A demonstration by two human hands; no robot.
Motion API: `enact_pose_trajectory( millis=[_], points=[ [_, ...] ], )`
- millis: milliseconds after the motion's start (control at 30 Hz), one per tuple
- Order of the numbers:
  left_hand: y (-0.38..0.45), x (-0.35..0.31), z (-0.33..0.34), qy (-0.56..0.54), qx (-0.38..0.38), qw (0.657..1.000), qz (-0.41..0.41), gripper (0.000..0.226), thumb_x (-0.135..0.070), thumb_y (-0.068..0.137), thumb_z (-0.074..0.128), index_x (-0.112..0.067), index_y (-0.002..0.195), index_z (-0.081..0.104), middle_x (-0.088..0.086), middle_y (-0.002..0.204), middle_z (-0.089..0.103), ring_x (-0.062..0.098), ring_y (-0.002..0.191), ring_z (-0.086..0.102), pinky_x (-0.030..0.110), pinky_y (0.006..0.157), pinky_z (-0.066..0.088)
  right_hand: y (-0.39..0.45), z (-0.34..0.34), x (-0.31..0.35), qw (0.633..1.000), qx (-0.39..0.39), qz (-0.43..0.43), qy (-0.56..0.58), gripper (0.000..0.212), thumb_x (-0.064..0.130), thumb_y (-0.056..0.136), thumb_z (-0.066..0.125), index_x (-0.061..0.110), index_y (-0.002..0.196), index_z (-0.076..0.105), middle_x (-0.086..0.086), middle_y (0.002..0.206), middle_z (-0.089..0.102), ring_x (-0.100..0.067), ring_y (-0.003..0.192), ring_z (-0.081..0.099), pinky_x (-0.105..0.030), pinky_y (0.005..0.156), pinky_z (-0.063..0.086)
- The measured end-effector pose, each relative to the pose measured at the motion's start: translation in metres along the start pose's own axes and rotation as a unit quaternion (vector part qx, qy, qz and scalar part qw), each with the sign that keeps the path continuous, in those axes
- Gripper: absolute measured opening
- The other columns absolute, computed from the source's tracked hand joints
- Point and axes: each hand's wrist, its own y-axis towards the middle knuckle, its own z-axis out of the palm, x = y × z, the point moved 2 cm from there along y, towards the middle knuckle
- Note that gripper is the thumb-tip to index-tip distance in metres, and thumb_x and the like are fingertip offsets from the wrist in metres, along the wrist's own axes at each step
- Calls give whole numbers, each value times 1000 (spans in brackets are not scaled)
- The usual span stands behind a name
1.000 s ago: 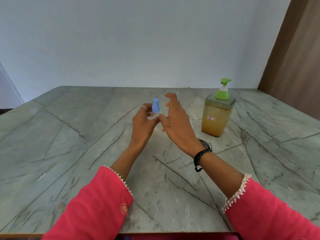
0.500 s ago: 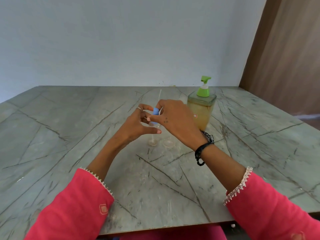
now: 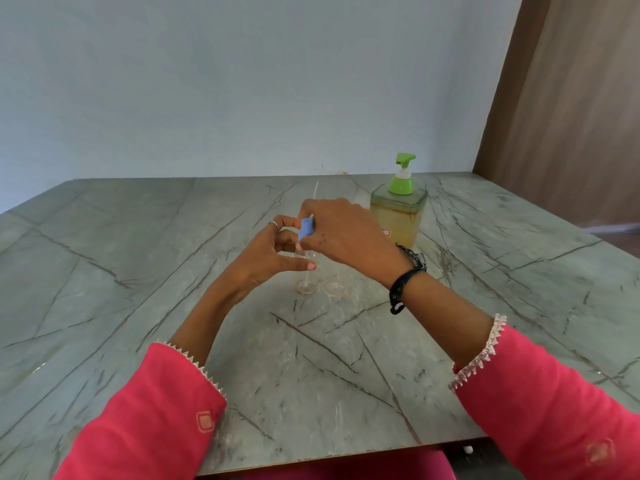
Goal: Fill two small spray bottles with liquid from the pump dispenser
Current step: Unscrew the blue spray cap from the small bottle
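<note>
While both hands meet above the middle of the grey marble worktop (image 3: 138,271), the right hand (image 3: 346,233) pinches a blue spray cap (image 3: 306,229), whose thin white tube (image 3: 315,190) sticks up past the knuckles. Its fingers are curled round the cap. Just beside it, the left hand (image 3: 268,258) has its thumb and fingers bent around the top of a small clear bottle (image 3: 306,280); whether they actually touch the plastic I cannot tell. That bottle stands upright on the worktop under the two hands. A second clear bottle (image 3: 335,287) stands right next to it, partly hidden by the right wrist. Further back and to the right stands the pump dispenser (image 3: 398,209), with a green pump head and amber liquid inside, apart from both hands
</note>
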Motion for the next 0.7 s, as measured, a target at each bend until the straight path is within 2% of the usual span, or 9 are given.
enact_pose_trajectory(
  millis=[100,167,233,300,400,500,567,633,700],
  points=[
    [1,2,0,-4,-4,1000,2,50,0,69,75,-22,106,49,7,93,68,4,81,63,3,67,46,1,-8,-2,992,54,-18,114,43,19,85,61,25,125,48,0,105,63,-19,82,58,-25,62,43],
    [2,2,1,6,-7,1000,8,49,0,68,76,-24,103,50,11,96,67,9,84,63,3,68,47,1,-11,-1,994,51,-2,98,54,32,81,68,26,129,45,1,115,61,-18,93,60,-31,76,47],
    [3,2,1,14,-6,1000,11,50,-1,68,76,-19,106,50,10,101,64,10,86,62,6,69,49,2,-9,-1,1000,18,19,16,49,49,82,64,20,120,53,0,108,61,-19,94,59,-29,73,43],
    [3,2,1,10,-5,1000,8,51,-1,69,76,-14,110,49,8,102,63,11,87,62,6,68,49,3,-6,-1,1000,-6,23,-17,39,48,84,60,15,105,62,-2,96,64,-19,82,58,-24,58,36],
    [1,2,0,-2,-8,1000,-1,55,-3,69,76,-13,116,49,9,99,67,15,92,62,2,65,45,6,-8,-3,999,-13,11,33,22,32,81,64,13,92,67,1,84,63,-17,70,55,-21,51,30],
    [1,1,0,-4,-10,1000,-7,54,-6,69,77,-23,112,50,1,93,69,12,91,62,1,62,44,10,-25,-7,985,-48,15,165,11,27,78,69,17,82,66,12,61,53,-2,51,47,-16,47,30],
    [0,-1,1,-3,-10,1000,-12,49,-6,69,77,-31,101,50,-5,89,67,7,86,62,2,61,45,12,-38,-9,968,-92,12,232,13,25,79,71,15,83,65,9,64,62,2,49,52,-12,48,38],
    [1,-1,0,1,-8,1000,-17,48,-7,70,77,-33,99,48,-6,89,66,6,85,61,3,61,45,13,-48,-13,950,-143,12,277,16,24,81,71,10,86,65,0,76,70,-8,64,63,-24,61,53],
    [1,-1,-2,6,-9,1000,-19,48,-9,69,77,-32,100,49,-7,90,66,6,86,61,3,61,45,14,-51,-20,928,-180,22,327,16,20,82,71,8,87,63,1,74,68,-15,67,65,-31,67,58]
  ],
)
